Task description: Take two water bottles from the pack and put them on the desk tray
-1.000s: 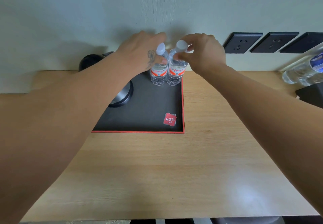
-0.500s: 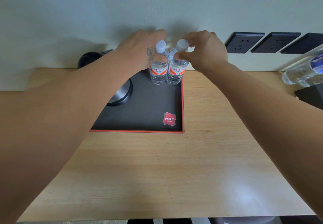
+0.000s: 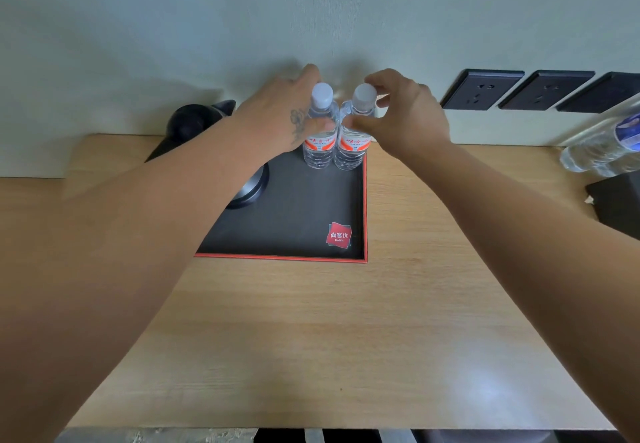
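Two small clear water bottles with white caps and red-and-white labels stand upright side by side at the far right corner of the black, red-edged tray (image 3: 298, 221). My left hand (image 3: 277, 113) wraps the upper part of the left bottle (image 3: 320, 138). My right hand (image 3: 405, 113) pinches the neck of the right bottle (image 3: 353, 145), thumb in front, fingers behind the cap. Both bottles rest on the tray and touch each other.
A black kettle (image 3: 197, 124) stands on its round base (image 3: 252, 186) at the tray's far left, partly behind my left arm. The pack of bottles (image 3: 602, 148) lies at the desk's far right by a black box (image 3: 620, 200). Wall sockets (image 3: 481, 89) line the wall.
Both hands stay on the bottles. My fingers have loosened a little around the caps, and the view has shifted slightly. The bottles have not moved on the tray.
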The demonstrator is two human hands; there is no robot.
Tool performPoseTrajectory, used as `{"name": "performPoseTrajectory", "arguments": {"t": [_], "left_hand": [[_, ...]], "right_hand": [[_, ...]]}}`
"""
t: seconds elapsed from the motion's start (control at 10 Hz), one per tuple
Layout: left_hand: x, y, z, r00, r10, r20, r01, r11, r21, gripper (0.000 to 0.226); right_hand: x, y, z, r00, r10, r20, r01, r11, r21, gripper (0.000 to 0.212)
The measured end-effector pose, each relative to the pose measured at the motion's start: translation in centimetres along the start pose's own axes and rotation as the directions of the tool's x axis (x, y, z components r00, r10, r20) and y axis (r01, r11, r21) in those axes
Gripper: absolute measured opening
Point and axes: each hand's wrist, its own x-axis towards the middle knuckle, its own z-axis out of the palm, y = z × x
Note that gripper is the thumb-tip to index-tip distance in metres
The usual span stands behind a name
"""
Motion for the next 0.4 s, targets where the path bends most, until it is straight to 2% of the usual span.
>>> {"name": "performPoseTrajectory", "arguments": {"t": [0.2,0.4], "left_hand": [[-3.4,0.7,-1.4,0.997,-0.022,-0.069,0.031,0.991,0.133,0.080],[-8.7,2.1,-2.7,0.988,-0.005,-0.157,0.033,0.984,0.177,0.096]], "right_hand": [[-1.8,-0.7,-1.0,0.988,-0.152,0.025,0.153,0.988,-0.016,0.102],[-5.1,-1.8,-1.3,0.953,-0.301,0.030,0.303,0.949,-0.090,0.107]]}}
